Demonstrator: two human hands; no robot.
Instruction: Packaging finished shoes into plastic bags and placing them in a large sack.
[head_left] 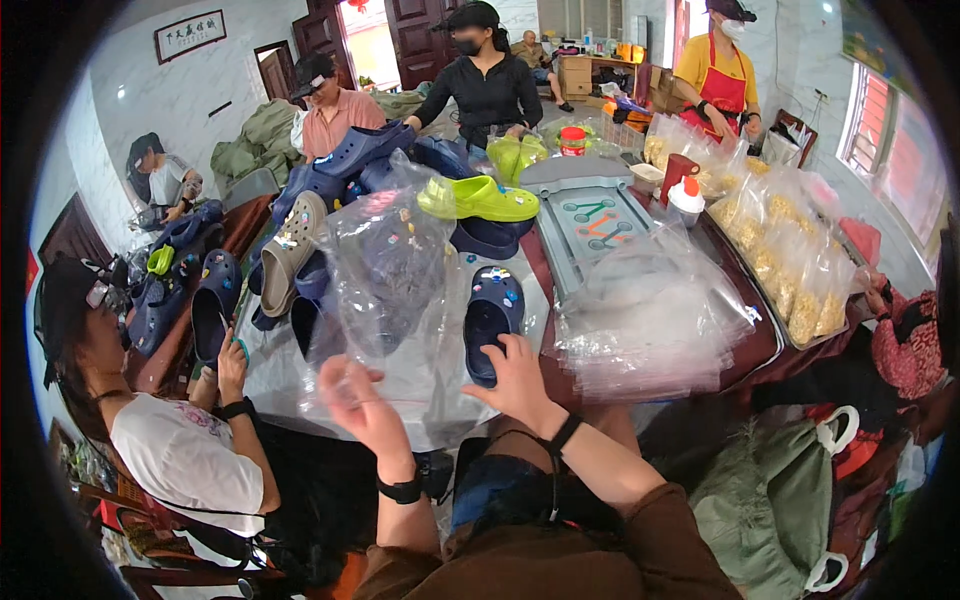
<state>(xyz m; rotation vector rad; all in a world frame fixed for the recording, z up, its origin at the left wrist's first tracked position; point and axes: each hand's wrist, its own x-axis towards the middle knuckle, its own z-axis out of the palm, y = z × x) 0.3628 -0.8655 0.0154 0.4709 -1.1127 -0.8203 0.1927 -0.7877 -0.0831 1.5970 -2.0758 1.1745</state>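
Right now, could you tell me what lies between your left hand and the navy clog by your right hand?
In the head view, only clear plastic bag lies between left hand and navy clog.

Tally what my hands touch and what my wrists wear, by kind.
Clear plastic bag, at the left hand: 1
Navy clog, under the right hand: 1
Black wristbands, one on each wrist: 2
Total: 4
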